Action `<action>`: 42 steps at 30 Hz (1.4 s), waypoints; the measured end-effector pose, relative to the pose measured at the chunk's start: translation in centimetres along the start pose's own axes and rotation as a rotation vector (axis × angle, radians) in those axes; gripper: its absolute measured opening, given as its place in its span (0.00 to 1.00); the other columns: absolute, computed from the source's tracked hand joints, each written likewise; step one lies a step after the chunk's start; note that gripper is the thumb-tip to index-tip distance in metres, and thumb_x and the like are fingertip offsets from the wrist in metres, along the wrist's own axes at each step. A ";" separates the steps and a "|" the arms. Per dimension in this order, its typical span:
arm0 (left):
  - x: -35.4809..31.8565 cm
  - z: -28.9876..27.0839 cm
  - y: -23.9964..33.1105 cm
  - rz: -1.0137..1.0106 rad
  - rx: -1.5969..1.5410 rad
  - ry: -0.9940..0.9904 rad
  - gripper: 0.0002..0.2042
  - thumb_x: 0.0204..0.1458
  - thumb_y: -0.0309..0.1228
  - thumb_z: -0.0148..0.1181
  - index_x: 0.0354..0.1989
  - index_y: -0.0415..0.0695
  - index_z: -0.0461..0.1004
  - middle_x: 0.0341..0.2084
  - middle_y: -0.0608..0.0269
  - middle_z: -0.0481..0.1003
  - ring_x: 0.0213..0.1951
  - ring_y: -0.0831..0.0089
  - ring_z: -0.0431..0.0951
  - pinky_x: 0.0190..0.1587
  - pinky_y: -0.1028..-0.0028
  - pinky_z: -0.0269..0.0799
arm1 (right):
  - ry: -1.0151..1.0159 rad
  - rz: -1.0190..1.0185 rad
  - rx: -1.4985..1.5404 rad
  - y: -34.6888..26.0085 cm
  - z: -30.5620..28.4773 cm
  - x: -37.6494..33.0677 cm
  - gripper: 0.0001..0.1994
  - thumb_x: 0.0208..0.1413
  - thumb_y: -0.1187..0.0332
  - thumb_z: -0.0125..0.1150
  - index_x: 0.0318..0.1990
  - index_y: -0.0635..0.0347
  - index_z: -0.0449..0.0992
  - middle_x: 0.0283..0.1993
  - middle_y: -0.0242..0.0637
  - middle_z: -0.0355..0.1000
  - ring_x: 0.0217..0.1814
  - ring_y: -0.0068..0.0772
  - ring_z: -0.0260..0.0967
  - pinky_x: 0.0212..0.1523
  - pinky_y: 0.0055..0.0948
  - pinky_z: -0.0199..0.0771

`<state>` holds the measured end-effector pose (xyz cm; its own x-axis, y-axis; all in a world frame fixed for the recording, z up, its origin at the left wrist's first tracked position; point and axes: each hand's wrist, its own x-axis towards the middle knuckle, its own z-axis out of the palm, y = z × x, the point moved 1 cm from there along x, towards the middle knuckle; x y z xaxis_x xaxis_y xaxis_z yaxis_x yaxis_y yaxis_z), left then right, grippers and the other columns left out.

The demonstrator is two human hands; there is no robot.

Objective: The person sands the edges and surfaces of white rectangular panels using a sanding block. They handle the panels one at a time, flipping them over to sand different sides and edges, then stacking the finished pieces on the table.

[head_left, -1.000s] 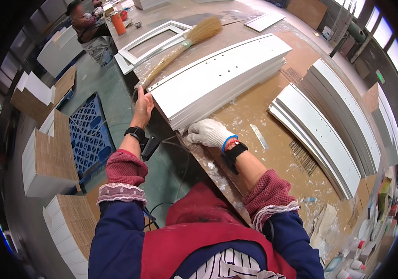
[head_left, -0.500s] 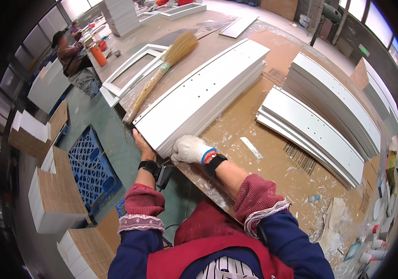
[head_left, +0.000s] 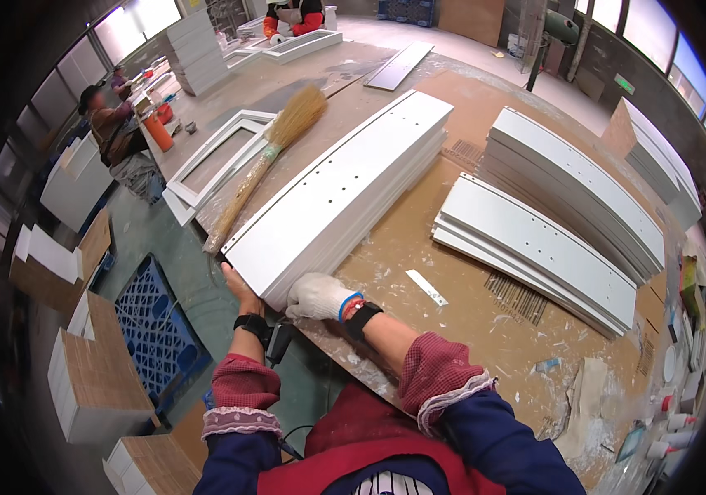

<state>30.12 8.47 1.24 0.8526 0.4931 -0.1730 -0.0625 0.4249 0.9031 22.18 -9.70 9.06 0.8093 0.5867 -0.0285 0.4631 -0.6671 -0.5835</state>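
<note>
The right hand [head_left: 308, 302] wears an off-white knit glove [head_left: 327, 293], greyed toward the fingers and edged in blue at the cuff [head_left: 353, 304]. Just behind it come a red band [head_left: 358, 308] and a wide black strap [head_left: 363, 321]. The left hand [head_left: 242, 290] is bare; a black strap rings its wrist, with a black box [head_left: 280, 344] on the right side. Both forearms have puffed, finely checked red oversleeves [head_left: 445, 363] ending in pale frills [head_left: 454, 399], the left one lacy. Nearer are navy sleeves [head_left: 508, 439]. Between them, a dark red apron [head_left: 360, 422] lies over navy cloth, and at the near edge shows a white shirt [head_left: 393, 485] with dark stripes.
</note>
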 end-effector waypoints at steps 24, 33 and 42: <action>-18.4 27.6 -9.3 0.255 0.808 -1.043 0.24 0.53 0.34 0.52 0.54 0.28 0.64 0.51 0.42 0.69 0.55 0.56 0.69 0.55 0.69 0.62 | 1.061 1.723 -0.408 16.2 -13.2 -54.6 0.26 0.54 0.50 0.48 0.49 0.65 0.70 0.50 0.57 0.69 0.52 0.56 0.67 0.52 0.45 0.64; -18.9 24.4 -8.7 -0.009 0.669 -1.114 0.14 0.52 0.29 0.51 0.40 0.28 0.72 0.34 0.53 0.76 0.36 0.69 0.76 0.39 0.72 0.68 | 1.008 1.746 -0.489 17.8 -11.0 -55.3 0.21 0.53 0.50 0.49 0.39 0.63 0.70 0.43 0.53 0.71 0.47 0.55 0.69 0.44 0.51 0.67; -14.2 6.1 -3.2 -0.701 0.241 -0.807 0.17 0.54 0.36 0.56 0.48 0.38 0.68 0.32 0.58 0.78 0.25 0.66 0.80 0.18 0.71 0.76 | 0.854 1.333 -0.488 17.8 -12.2 -44.4 0.22 0.51 0.51 0.52 0.44 0.60 0.70 0.45 0.48 0.71 0.49 0.52 0.68 0.48 0.48 0.66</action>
<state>21.40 -4.49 3.21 0.7531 -0.4804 -0.4495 0.5976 0.2136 0.7728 -1.07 -53.25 9.84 0.5804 -0.7737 0.2540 -0.7448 -0.6305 -0.2186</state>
